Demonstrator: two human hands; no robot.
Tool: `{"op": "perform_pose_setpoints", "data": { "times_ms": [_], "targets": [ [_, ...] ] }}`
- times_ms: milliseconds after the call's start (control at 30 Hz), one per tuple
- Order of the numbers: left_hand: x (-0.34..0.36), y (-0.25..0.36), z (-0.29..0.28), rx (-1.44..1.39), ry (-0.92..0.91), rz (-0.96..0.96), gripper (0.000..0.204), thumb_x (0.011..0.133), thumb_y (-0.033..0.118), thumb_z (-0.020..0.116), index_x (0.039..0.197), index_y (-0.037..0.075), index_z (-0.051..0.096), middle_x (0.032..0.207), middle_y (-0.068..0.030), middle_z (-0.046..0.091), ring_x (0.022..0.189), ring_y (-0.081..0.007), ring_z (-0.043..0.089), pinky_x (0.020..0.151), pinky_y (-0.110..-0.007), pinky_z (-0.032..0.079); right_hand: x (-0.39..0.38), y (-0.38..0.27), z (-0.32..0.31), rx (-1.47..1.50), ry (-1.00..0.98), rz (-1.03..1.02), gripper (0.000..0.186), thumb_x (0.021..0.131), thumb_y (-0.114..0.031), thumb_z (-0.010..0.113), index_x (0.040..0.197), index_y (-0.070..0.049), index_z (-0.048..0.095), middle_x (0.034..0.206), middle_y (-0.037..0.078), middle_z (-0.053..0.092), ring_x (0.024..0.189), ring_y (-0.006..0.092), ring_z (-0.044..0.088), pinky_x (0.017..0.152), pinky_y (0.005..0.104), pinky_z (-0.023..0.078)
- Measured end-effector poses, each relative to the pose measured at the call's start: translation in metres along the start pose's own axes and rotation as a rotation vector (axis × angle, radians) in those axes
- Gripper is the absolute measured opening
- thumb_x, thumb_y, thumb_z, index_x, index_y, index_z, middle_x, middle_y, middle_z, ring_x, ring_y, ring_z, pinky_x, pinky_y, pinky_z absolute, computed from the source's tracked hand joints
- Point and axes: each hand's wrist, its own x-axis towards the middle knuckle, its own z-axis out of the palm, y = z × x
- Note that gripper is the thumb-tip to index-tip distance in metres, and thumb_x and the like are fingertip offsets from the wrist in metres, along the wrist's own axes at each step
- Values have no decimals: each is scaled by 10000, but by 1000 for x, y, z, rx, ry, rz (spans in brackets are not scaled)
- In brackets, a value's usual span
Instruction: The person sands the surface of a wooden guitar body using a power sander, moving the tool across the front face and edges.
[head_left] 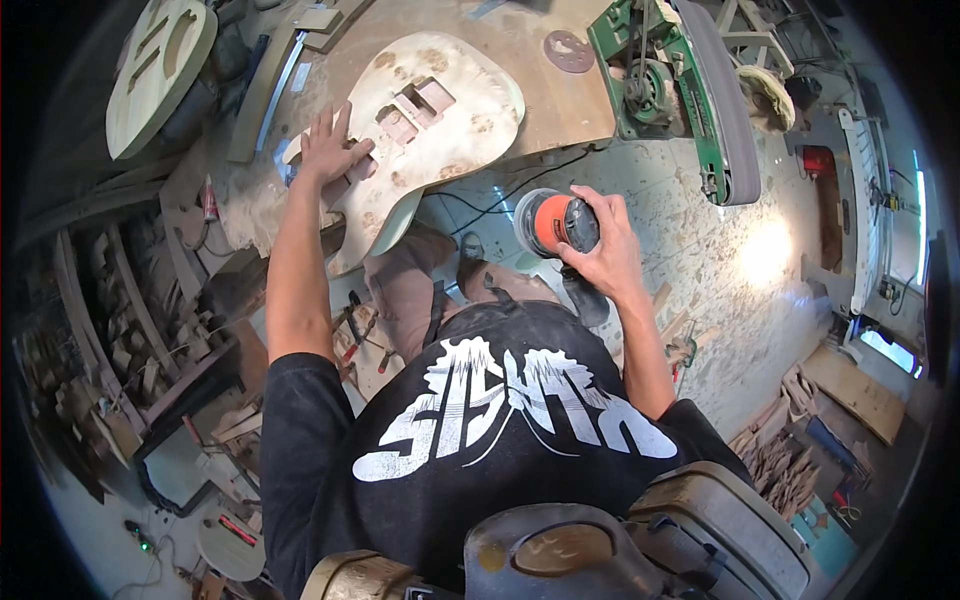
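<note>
A pale wooden guitar body (445,130) with burl-like brown patches and rectangular cutouts lies on a plywood bench (555,95). My left hand (330,155) rests on its left part with fingers spread, near the lower cutout. My right hand (600,245) grips an orange and black round sander (550,222), held off the bench's front, to the right of the guitar body, with its pale pad facing left.
A green belt sander (645,80) stands at the bench's right end. Another wooden body (140,100) and wood strips lie at upper left. Wood racks (120,310) fill the left, a cable (480,210) hangs below the bench, and offcuts (780,450) pile at lower right.
</note>
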Motion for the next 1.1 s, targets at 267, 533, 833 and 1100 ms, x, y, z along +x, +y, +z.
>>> {"op": "perform_pose_setpoints", "data": {
  "times_ms": [267,533,833,1100],
  "targets": [
    [-2,-1,2,26,29,10,1095,837,784,642,1716,338,165,1796,-107,69,1651,-359,51,1302,-613,59,17,-14,2,-31,59,-15,749,730,-274,858,1425,-214,583,1178,130,578,1059,381,675,888,484,565],
    [1,0,6,43,31,2,1088,835,773,652,1714,342,177,1795,-115,78,1648,-367,63,1296,-622,78,44,-30,-1,-96,113,-169,687,736,-229,819,1366,-155,555,1173,141,587,997,407,698,840,512,600],
    [-5,2,9,14,78,15,1060,847,751,651,1712,350,188,1793,-120,94,1650,-362,63,1300,-604,66,61,-46,5,-215,-58,-161,693,724,-220,810,1362,-135,553,1175,149,579,1040,411,677,892,499,582],
    [-12,6,8,-3,107,32,1042,849,751,649,1707,350,215,1787,-127,132,1651,-360,54,1305,-583,52,94,-46,18,-308,-104,-212,707,734,-248,782,1398,-156,558,1163,165,563,1007,428,681,875,513,583]
  ]
}}
